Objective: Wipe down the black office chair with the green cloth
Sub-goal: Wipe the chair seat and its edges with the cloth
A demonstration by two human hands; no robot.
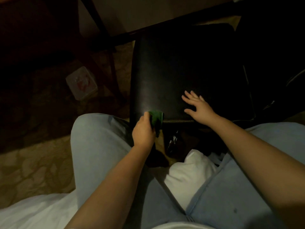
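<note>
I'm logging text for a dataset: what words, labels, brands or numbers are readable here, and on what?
No text can be read.
On the clear container on the floor: a reddish mark, too blurred and dim to read.
On the black chair and the green cloth: no lettering visible.

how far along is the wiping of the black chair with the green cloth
Done: nothing can be confirmed; the dim light shows no difference between wiped and unwiped surface. In hand: the left hand grips the green cloth against the near left edge of the black office chair, while the right hand rests flat on it, fingers spread. Left: probably most of the panel, toward its far and right sides.
</note>
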